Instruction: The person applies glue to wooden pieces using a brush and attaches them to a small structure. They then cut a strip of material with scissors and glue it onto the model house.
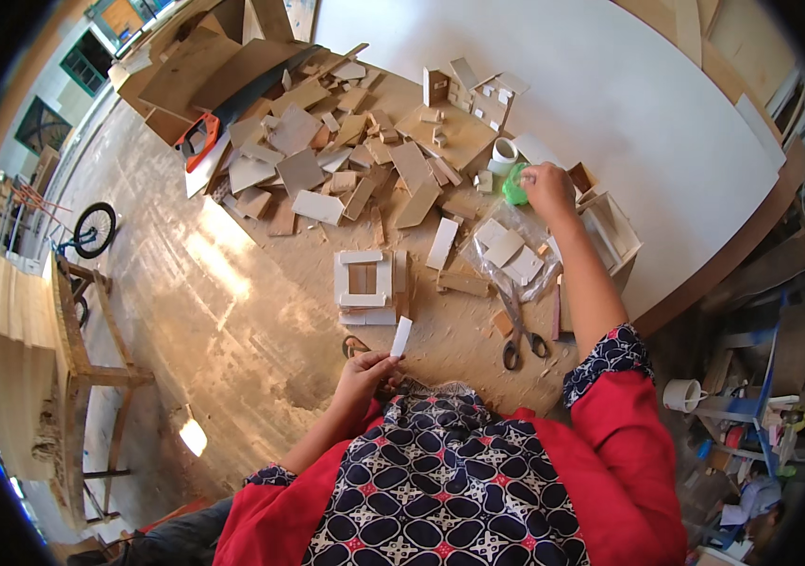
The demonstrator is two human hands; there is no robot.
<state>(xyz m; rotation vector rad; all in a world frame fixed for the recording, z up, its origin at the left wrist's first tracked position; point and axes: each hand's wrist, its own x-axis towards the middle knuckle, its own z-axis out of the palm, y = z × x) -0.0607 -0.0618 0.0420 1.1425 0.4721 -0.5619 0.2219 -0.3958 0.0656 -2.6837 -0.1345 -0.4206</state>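
Between the fingers of my left hand [365,372] stands a small white strip [401,336], held low in front of my chest. Just beyond it a square frame [365,286] of white and brown pieces lies on the ground. My right hand [549,189] reaches far out to a green plastic bag [515,184], with its fingers closed at the bag's top; what is inside the bag cannot be made out. A white cup-like roll [504,151] stands beside the green bag. Below my right forearm lies a clear plastic bag [506,250] with white pieces in and on it.
Scissors [518,330] lie near my right side. A heap of wood offcuts [317,141] spreads ahead to the left, with an orange-handled saw [199,141] at its edge. A small model house [478,94] stands beyond, by a large white board [610,113]. An open wooden box [610,231] sits at right.
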